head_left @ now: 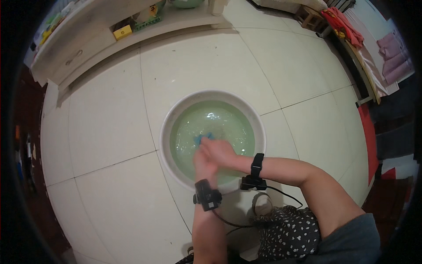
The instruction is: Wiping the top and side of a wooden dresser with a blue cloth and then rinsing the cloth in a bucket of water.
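A round white basin (166,161) stands on the floor in front of me, holding pale greenish water (233,127). Over the water my two hands are pressed together, slightly blurred. A small blue piece of cloth (204,138) sticks out beyond the fingers; its exact kind is hard to make out. My right hand (220,152) comes in from the right and closes on the cloth. Against it, my left hand (205,162) is closed too, its fingers partly hidden. Each wrist wears a black strap with a small cabled box.
Pale floor tiles (114,114) surround the basin. A whitish cabinet (88,50) with a yellow box (122,32) on its open shelf stands at the far left. A bench (358,66) with red cloth (343,27) is at the far right. My shoe (263,203) rests close to the basin.
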{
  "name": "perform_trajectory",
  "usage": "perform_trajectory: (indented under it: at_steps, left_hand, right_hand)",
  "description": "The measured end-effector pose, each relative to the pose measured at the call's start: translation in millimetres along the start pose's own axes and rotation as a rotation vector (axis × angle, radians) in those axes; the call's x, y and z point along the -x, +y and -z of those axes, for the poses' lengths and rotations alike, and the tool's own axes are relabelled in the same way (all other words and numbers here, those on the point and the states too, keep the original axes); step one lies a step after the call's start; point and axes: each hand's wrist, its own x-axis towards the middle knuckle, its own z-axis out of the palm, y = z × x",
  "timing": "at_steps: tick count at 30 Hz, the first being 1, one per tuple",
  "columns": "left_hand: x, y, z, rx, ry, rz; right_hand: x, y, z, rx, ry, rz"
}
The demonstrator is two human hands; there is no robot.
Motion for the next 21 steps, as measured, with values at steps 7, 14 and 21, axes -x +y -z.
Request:
perform_trajectory:
  at_steps: [7,14,21]
  left_hand:
    - [9,-11,-40,-0.047,0.076,-0.121]
    - [8,20,24,-0.709,0.505,-0.221]
    - [22,-1,-43,-0.48,0.594,-0.405]
  right_hand:
    - [-53,88,-2,-0.026,0.079,-0.218]
    - [-45,104,-9,-0.291,0.001,-0.199]
    - [-29,102,-10,0.299,-0.182,-0.224]
